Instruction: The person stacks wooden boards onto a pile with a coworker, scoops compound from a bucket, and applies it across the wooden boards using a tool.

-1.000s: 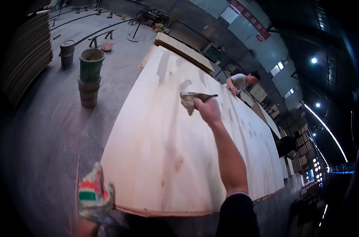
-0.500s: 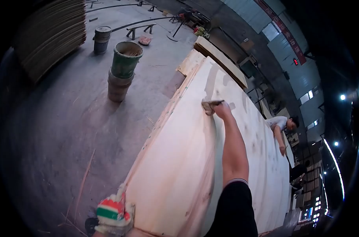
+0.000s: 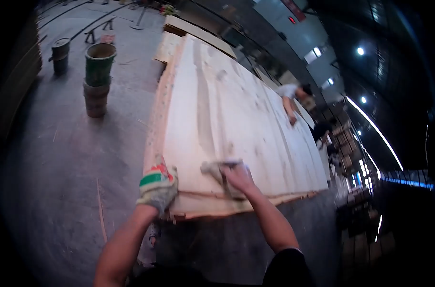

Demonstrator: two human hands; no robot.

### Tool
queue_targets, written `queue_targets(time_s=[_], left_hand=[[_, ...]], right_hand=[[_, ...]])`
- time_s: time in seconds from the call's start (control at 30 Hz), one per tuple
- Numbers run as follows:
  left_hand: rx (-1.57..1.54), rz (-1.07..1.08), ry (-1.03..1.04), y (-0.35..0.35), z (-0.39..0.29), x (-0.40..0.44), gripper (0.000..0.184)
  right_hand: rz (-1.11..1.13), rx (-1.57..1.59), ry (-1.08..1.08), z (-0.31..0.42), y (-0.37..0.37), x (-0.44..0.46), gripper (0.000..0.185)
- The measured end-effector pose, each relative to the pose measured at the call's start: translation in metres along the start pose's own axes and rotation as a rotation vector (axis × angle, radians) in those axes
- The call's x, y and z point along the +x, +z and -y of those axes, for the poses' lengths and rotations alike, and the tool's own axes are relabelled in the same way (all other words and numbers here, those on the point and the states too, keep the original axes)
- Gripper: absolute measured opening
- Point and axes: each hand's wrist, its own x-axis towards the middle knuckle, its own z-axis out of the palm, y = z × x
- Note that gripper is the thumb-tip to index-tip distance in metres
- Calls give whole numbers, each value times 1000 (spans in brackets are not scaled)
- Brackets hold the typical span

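Note:
A wide pale wood sheet (image 3: 246, 115) lies on top of a stack, with long greyish-brown smears across it. My bare right hand (image 3: 240, 178) is closed round a putty scraper (image 3: 217, 170), its blade down on the sheet close to the near edge. Motion blurs the scraper. At the near left corner of the sheet is my left hand (image 3: 158, 185), in a light work glove with green and red bands. It touches the edge, one finger pointing forward; the other fingers are blurred and partly hidden.
On the floor to the left, a green bucket (image 3: 100, 64) stands on a brownish bucket (image 3: 96, 98), with a grey bucket (image 3: 60, 55) farther off. Another person (image 3: 289, 98) leans over the sheet's far right side. More boards (image 3: 198, 33) lie beyond the far end.
My right hand has drawn the scraper from the far part of the sheet back to near its front edge. The view has swung right; my left hand stays at the corner.

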Motion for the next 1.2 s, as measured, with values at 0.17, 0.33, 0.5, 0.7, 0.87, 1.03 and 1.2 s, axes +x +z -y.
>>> queue_targets(time_s=[0.17, 0.33, 0.5, 0.7, 0.87, 1.03, 1.2], left_hand=[[42, 40, 24, 4, 10, -1, 43], [7, 74, -29, -4, 11, -4, 52], [-108, 193, 10, -10, 25, 2, 56], [-185, 259, 140, -16, 37, 9, 43], [-209, 604, 155, -34, 62, 29, 37], [-404, 853, -76, -105, 128, 101, 49], [-359, 665, -120, -146, 234, 210, 56]], right_hand=[[-197, -11, 99, 12, 40, 77, 44], [-58, -77, -293, 42, 19, 36, 25], [-162, -87, -522, 36, 40, -78, 22], [-152, 244, 67, 47, -1, 10, 27], [-388, -160, 276, 46, 67, 129, 36], [98, 13, 57, 64, 23, 100, 26], [224, 554, 424, 87, 18, 39, 29]])
